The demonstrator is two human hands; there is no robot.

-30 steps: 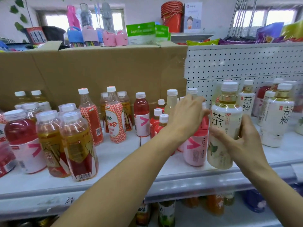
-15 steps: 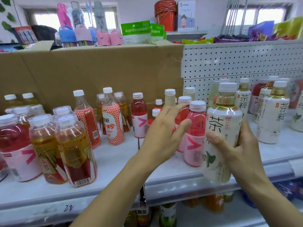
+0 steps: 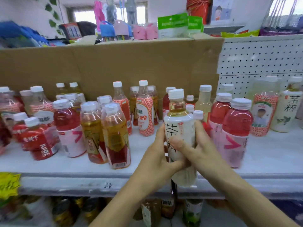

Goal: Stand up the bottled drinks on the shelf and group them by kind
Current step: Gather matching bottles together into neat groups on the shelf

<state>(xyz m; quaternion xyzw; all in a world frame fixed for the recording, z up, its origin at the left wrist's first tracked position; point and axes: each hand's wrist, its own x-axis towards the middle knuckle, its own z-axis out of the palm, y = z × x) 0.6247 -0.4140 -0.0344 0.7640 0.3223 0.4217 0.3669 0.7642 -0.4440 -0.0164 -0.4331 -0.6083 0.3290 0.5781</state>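
Left grip (image 3: 156, 155) and right grip (image 3: 202, 150) curl inward together.

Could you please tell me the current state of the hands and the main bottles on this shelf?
held tea bottle, upright, capped, held off the shelf
left hand, grips the held tea bottle
right hand, grips the same bottle
front pink bottle, standing, capped
front amber bottle, standing, capped
cardboard box, top flaps open

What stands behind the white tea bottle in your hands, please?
Several small white-capped bottles peek out beside the tea bottle; it, the left hand and the right hand cover their lower halves.
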